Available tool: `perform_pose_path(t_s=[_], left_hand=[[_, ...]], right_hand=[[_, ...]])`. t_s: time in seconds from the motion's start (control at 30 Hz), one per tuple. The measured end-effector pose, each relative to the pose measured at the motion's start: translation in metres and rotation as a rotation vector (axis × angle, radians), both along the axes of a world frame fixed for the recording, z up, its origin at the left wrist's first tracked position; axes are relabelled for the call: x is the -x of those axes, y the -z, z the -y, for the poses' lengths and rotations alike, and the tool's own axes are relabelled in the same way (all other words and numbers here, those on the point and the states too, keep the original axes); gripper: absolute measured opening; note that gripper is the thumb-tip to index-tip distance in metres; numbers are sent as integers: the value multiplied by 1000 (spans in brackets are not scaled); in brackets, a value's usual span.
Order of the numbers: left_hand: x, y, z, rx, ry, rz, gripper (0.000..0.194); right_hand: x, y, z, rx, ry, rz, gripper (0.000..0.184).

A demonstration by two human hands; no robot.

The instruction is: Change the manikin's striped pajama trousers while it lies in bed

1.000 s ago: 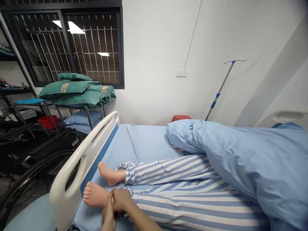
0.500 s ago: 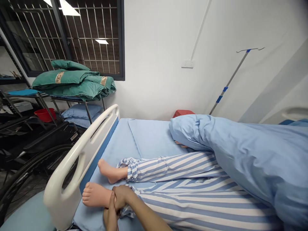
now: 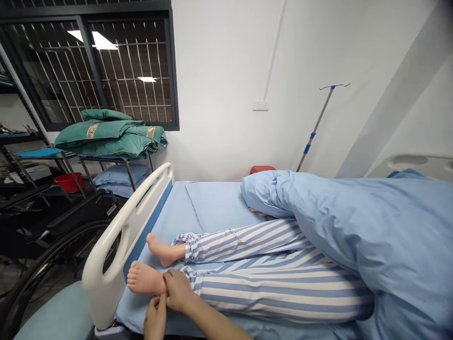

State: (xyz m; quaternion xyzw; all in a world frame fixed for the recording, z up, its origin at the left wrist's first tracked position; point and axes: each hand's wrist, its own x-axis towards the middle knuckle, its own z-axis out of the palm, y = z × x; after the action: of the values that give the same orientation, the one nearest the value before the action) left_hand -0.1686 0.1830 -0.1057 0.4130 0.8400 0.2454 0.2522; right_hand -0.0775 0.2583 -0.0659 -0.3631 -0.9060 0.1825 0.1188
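A person lies on the bed in blue-and-white striped trousers [image 3: 265, 288], the upper body hidden under a light blue blanket [image 3: 354, 226]. Both bare feet point toward the white footboard [image 3: 120, 226]. My right hand [image 3: 179, 290] is wrapped over the ankle of the near foot [image 3: 143, 278], just at the trouser cuff. My left hand [image 3: 155, 318] comes up from below, its fingers pressed against the underside of that ankle. The far foot [image 3: 161, 250] lies untouched on the sheet [image 3: 212, 203].
A black wheelchair [image 3: 53, 236] stands left of the footboard. Behind it a metal rack carries folded green blankets [image 3: 109, 137], with a red basin [image 3: 70, 182] nearby. An IV pole [image 3: 314, 127] and a red stool [image 3: 262, 169] stand beyond the bed by the wall.
The view has swung slightly. Both hands stay on the near ankle; my left hand sits a little lower under it than before.
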Motion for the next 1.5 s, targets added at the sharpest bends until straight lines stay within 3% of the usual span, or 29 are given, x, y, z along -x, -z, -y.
perform_pose_path(t_s=[0.1, 0.17, 0.27, 0.37, 0.47, 0.57, 0.63, 0.93, 1.23, 1.5], left_hand=[[8, -41, 5, 2, -11, -13, 42], [11, -71, -3, -26, 2, -125, 36], [20, -112, -30, -232, 75, -365, 28], [38, -131, -67, -435, 156, -669, 34], [60, -130, -100, -294, 210, -892, 42], [76, -125, -124, 25, 337, -888, 43], [83, -125, -138, 140, 379, -851, 40], [86, -122, -190, 276, 472, -858, 35], [82, -113, -178, 197, 424, -894, 42], [85, -115, -149, 164, 414, -873, 43]], right_hand=[[1, -11, -6, -1, -41, -143, 31], [6, -18, -18, -11, -2, -181, 33], [17, -25, -42, -64, 75, -127, 36], [30, -23, -64, -102, 76, 29, 42], [41, -14, -81, -68, 97, 144, 62], [49, -3, -94, -34, 117, 190, 69], [51, 2, -102, -15, 115, 212, 67], [49, 9, -110, -2, 115, 202, 69], [50, 18, -112, -40, 120, 196, 67], [46, 7, -108, -8, 120, 190, 69]])
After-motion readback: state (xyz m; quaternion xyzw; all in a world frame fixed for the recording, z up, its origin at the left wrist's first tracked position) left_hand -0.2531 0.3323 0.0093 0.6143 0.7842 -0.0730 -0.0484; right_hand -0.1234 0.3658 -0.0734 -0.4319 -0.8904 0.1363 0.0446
